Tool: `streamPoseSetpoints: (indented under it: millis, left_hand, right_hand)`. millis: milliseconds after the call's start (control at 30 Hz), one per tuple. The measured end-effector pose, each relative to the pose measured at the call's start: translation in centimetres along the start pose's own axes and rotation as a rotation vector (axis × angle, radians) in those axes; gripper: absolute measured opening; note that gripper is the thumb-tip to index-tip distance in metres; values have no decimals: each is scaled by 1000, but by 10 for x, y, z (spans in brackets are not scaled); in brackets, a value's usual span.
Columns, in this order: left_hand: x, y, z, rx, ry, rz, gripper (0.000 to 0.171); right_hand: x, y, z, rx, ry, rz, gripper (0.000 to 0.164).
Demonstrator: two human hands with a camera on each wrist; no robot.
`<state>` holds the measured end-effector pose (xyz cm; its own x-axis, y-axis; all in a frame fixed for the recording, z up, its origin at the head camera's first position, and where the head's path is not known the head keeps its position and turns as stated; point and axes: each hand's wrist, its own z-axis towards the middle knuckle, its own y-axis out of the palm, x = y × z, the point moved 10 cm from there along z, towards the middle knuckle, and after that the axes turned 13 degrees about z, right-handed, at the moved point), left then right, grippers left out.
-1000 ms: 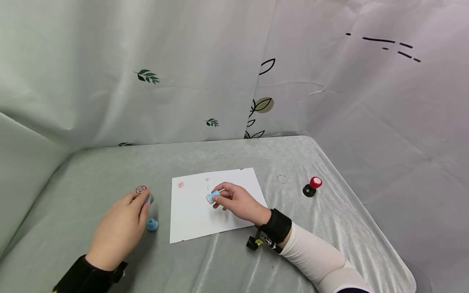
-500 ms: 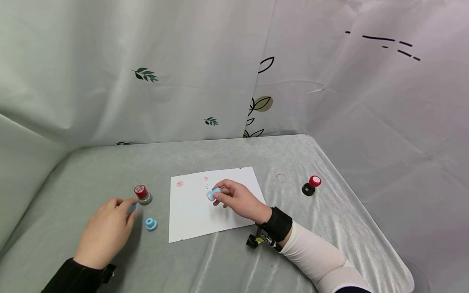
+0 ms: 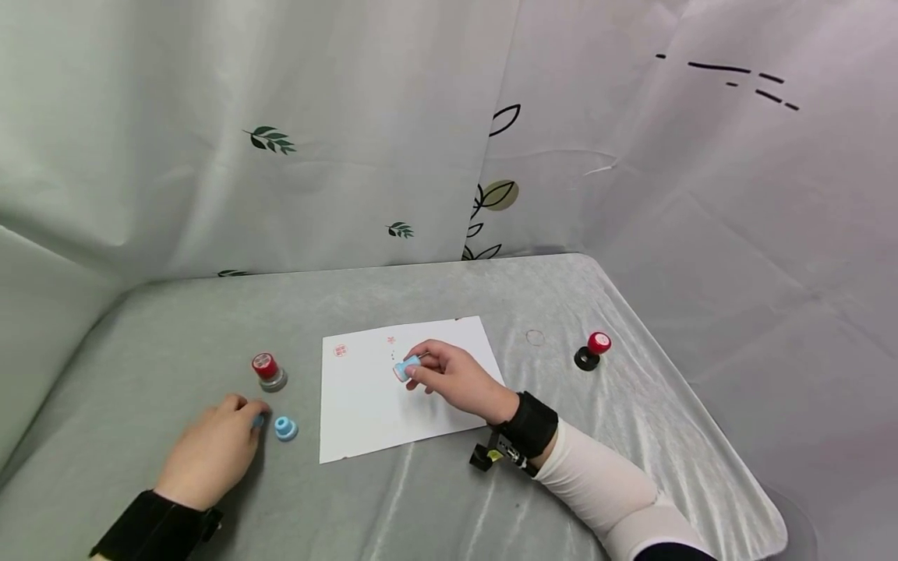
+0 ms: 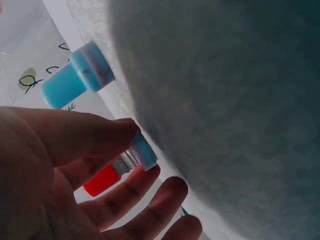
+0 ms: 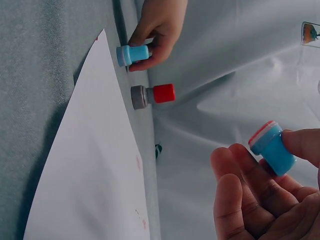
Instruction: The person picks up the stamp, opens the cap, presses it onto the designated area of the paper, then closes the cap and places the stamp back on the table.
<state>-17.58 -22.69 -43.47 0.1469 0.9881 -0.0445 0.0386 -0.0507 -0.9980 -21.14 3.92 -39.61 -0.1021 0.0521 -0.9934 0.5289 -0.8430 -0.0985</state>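
My left hand (image 3: 212, 450) is low over the cloth at the left, thumb and finger pinching a small light-blue cap (image 4: 144, 151). Just right of those fingertips, a blue stamp (image 3: 285, 428) stands upright on the table. A red-topped stamp (image 3: 268, 372) with a grey base stands behind the left hand. Over the white paper (image 3: 358, 421), my right hand (image 3: 452, 378) pinches another blue stamp (image 5: 275, 150) between thumb and fingers. It is tilted, its red inked face pointing away from the palm. Small red prints (image 3: 340, 351) mark the paper's far edge.
A red-and-black stamp (image 3: 592, 351) stands at the right of the grey cloth-covered table (image 3: 435, 499). A faint red ring mark (image 3: 535, 337) shows on the cloth between it and the paper. A pale patterned curtain (image 3: 337, 171) rises behind the table.
My left hand has drawn back from the red-topped stamp toward the near side and lowered beside the standing blue stamp, still pinching the blue cap. The right hand has barely moved.
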Motion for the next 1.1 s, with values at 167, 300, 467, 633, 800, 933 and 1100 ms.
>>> streamPoseSetpoints:
  millis: [167,300,467,633,800,933,1100]
  left_hand:
    - [-1,7,0,-55,-3,10,28]
    - [-1,10,1,-84,-5,5,33]
    - [-6,7,-3,-116,1,-21,44]
    - [-19,-11,-12,-69,-31,-55,50]
    - [-20,-51,-24,127,-47,-86,47]
    - [0,-86,-31,342,26,-98,45]
    - [49,-105,-27,475,181,-105,39]
  right_hand:
    - [-22,5,-6,-2,-9,-8,17]
    - [-32,7,-9,-1,-11,-6,17]
    - [-24,4,-7,7,-12,1,17]
    - [-6,-6,0,14,-33,-12,18]
    - [-13,-14,1,38,-45,-5,19]
    - [-17,-23,1,62,-65,3,19]
    - [-20,-32,0,94,-74,-2,19]
